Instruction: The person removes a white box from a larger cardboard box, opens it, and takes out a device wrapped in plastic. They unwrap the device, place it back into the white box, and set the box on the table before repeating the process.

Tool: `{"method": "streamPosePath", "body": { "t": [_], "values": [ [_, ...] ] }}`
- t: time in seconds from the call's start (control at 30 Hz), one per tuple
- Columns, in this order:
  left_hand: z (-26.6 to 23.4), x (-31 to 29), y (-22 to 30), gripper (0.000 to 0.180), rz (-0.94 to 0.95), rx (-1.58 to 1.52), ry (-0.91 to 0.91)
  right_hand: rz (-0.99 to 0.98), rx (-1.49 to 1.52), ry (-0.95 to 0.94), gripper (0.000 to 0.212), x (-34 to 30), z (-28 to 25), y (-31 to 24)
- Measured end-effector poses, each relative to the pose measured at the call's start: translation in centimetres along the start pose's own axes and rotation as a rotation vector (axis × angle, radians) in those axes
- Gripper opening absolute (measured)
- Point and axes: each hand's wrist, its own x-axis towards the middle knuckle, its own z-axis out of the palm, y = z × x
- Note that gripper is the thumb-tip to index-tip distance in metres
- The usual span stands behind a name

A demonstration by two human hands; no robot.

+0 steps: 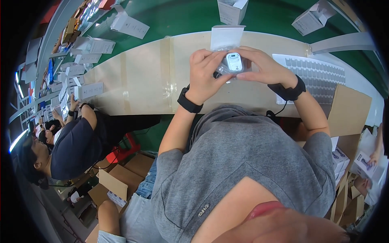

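Note:
A small white device (pixel 234 62) with rounded corners and a dark slot near its top sits between my hands, with crinkled clear plastic around it. My left hand (pixel 206 72) is closed around its left side, the thumb at the lower edge. From the other side my right hand (pixel 265 67) holds it, fingers along the top and thumb below. Just beyond rises the white flap of an open box (pixel 227 38); the rest of that box is mostly hidden by my hands. Something dark shows beside my left fingers; I cannot make it out.
A sheet of grey labels (pixel 314 77) lies to the right on the tan worktop (pixel 146 77). White cartons (pixel 233 11) stand on the green surface beyond. At left, a co-worker (pixel 81 141) handles a white box (pixel 89 91). An open brown carton (pixel 349 109) stands at right.

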Motion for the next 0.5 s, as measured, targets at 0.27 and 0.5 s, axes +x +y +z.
{"method": "streamPosePath", "body": {
  "t": [0.27,0.5],
  "values": [
    [3.4,-1.5,0.8,0.062,-0.041,0.153,0.423,-0.037,-0.453,0.153,0.041,1.2,1.3,0.5],
    [6.9,-2.2,-0.9,0.067,-0.573,-0.672,0.470,0.002,-0.498,0.297,0.032,2.3,1.2,0.4]
  ]
}}
